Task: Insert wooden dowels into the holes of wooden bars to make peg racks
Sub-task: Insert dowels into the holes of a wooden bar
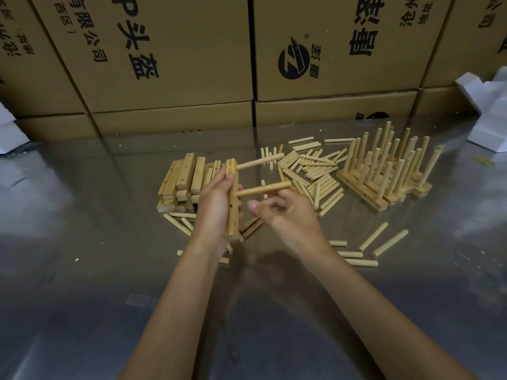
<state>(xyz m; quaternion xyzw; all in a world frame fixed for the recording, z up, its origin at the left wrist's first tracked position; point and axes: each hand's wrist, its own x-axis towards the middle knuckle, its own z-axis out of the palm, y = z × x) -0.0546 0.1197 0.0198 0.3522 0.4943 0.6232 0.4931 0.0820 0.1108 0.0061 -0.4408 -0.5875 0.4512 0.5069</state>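
Observation:
My left hand [215, 204] grips a wooden bar [233, 198] held upright above the table. Two dowels stick out of the bar to the right: an upper dowel [260, 161] and a lower dowel [263, 188]. My right hand [285, 212] hovers just under the lower dowel, its fingers loosely curled and its fingertips at the dowel's far end; whether they pinch it is unclear. Empty holes show lower on the bar.
A stack of bare bars [186, 182] lies behind my left hand. Loose dowels [315, 174] are heaped in the middle and scattered near me [381, 239]. Finished peg racks [389, 171] stand at the right. Cardboard boxes [192, 64] wall the back of the metal table [82, 242].

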